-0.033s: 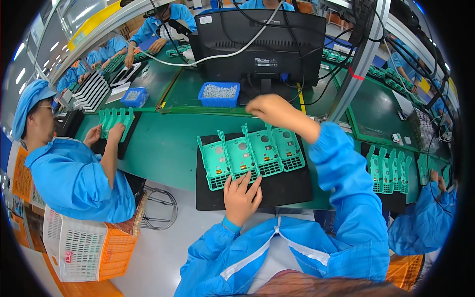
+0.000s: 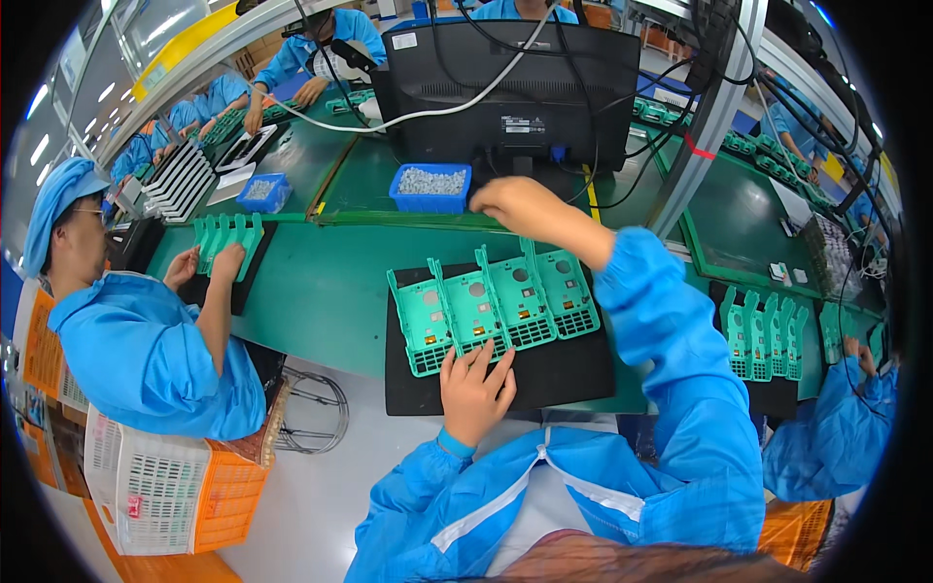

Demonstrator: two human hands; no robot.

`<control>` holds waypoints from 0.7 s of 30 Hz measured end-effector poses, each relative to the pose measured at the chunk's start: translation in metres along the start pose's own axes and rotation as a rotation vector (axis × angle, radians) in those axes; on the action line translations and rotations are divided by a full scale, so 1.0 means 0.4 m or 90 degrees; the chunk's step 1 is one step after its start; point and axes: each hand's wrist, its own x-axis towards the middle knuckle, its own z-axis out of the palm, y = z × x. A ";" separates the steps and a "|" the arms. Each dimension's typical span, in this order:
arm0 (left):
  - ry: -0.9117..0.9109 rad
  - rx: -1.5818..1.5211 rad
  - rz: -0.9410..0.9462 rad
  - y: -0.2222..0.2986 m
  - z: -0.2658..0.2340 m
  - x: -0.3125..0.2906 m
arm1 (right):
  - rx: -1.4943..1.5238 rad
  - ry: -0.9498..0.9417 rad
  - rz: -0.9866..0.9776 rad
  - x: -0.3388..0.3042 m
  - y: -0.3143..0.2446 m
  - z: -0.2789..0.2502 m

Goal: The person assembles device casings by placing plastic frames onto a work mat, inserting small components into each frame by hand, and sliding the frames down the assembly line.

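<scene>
Your 4 green housings (image 2: 476,309) sit side by side on the black mat (image 2: 564,384). The row appears laid out, with a small amber spot near each base; whether grey pieces are fitted is too small to tell, so what is left can't be counted. The blue bin (image 2: 431,202) beyond the mat holds plenty of grey pieces (image 2: 432,181).

Your hands are apart — the left hand (image 2: 472,396) spreads its fingers against the row's near edge on the mat; the right hand (image 2: 520,204) hangs beyond the mat, just beside the bin, fingers curled, and whether they pinch anything can't be told.

The green table (image 2: 321,291) gives most room left of the mat. Beyond the mat, a raised edge and the monitor (image 2: 583,107) close in — and the mat's near left corner seems to overhang the table.
</scene>
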 end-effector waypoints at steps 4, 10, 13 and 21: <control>-0.006 -0.013 -0.017 -0.013 -0.011 0.003 | -0.053 -0.031 -0.007 0.187 0.098 0.122; -0.026 -0.038 0.004 -0.036 -0.023 0.028 | -0.028 -0.198 0.110 0.306 0.216 0.259; -0.033 -0.041 -0.008 -0.052 -0.029 0.033 | 0.013 -0.219 0.143 0.342 0.216 0.283; -0.038 -0.038 -0.013 -0.071 -0.027 0.045 | -0.034 -0.127 0.092 0.365 0.214 0.284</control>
